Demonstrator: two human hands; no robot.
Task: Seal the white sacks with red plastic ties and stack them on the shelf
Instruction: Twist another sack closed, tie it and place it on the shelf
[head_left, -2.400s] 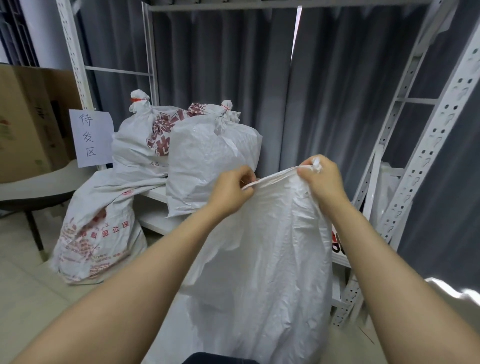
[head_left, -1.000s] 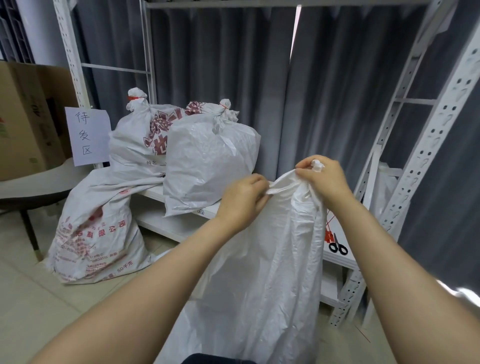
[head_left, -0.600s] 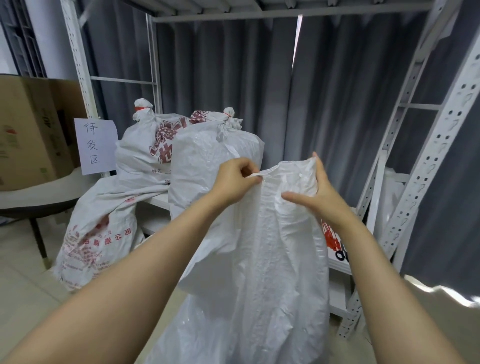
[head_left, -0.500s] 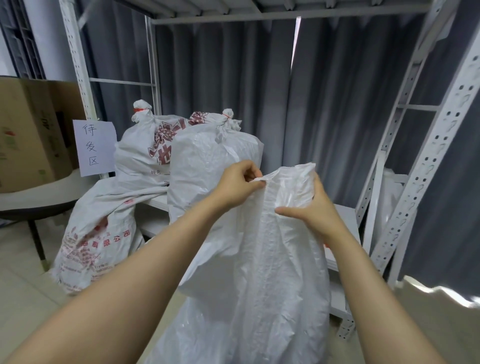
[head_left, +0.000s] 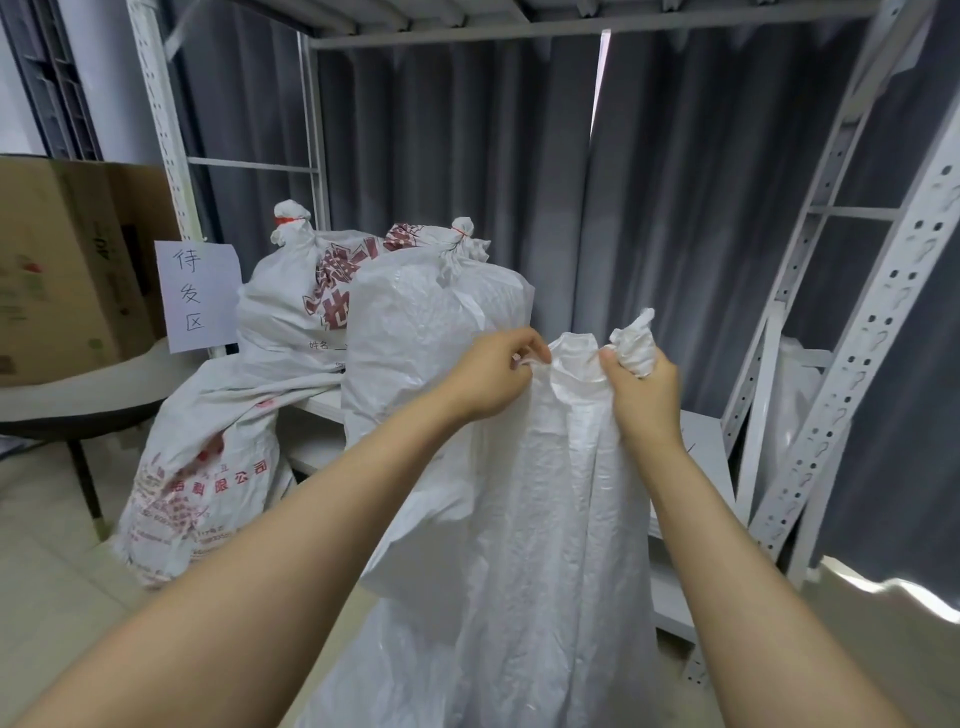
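Standing near, the white sack (head_left: 550, 519) is pinched at its mouth by the left grip (head_left: 493, 379) and grasped by the right grip (head_left: 644, 389).

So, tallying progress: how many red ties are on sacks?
2. One red tie cinches the printed sack at back left of the shelf; the other tie cinches the neck just right of it. The floor sack hides its neck, so maybe more.

Held sack (head_left: 561, 519) plain white weave, front shelf sack (head_left: 431, 332) plain white, rear shelf sack (head_left: 291, 306) white with red print, red ties (head_left: 458, 240) on both necks, floor sack (head_left: 208, 467) white with red characters, curtain (head_left: 467, 156) dark grey, shelf frame (head_left: 883, 322) white, box (head_left: 62, 260) brown, paper sign (head_left: 197, 296) white with black handwriting.
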